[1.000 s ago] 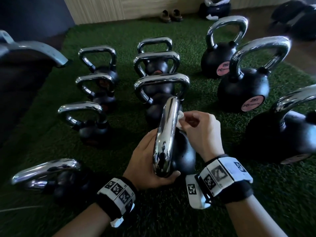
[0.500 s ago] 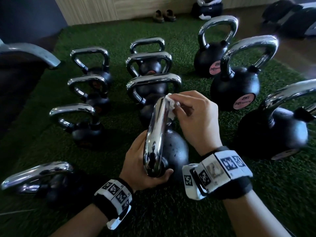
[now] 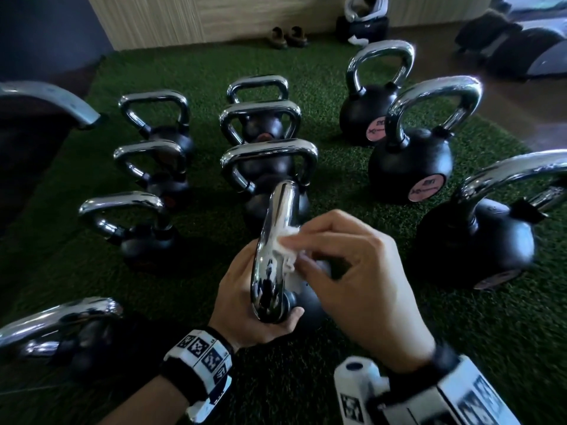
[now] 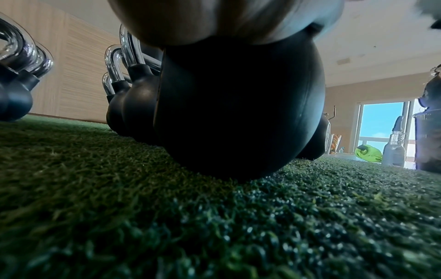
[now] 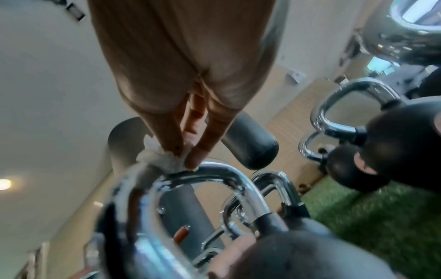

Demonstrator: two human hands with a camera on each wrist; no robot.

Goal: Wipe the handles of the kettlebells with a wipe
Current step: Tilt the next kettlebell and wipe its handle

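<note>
A black kettlebell [image 3: 306, 299] stands on the turf right in front of me, its chrome handle [image 3: 273, 256] seen edge-on. My left hand [image 3: 242, 299] grips it from the left, thumb curled under the handle's near end; in the left wrist view only the palm [image 4: 203, 18] and the dark ball [image 4: 233, 113] show. My right hand [image 3: 346, 265] pinches a crumpled white wipe [image 3: 287, 243] against the handle's right side, about halfway along. The right wrist view shows the fingertips [image 5: 190, 162] pressing the wipe [image 5: 157, 158] onto the handle's top curve [image 5: 214, 173].
Several more chrome-handled kettlebells stand around: a left column [image 3: 147, 228], a middle column just behind [image 3: 267, 161], bigger ones with pink labels at right [image 3: 411, 161], one at near left [image 3: 61, 326]. Green turf [image 3: 460, 348] covers the floor. Shoes [image 3: 288, 36] sit by the far wall.
My right hand has slid the wipe from the handle's far top end back toward me along its right side. The left hand keeps its hold on the kettlebell.
</note>
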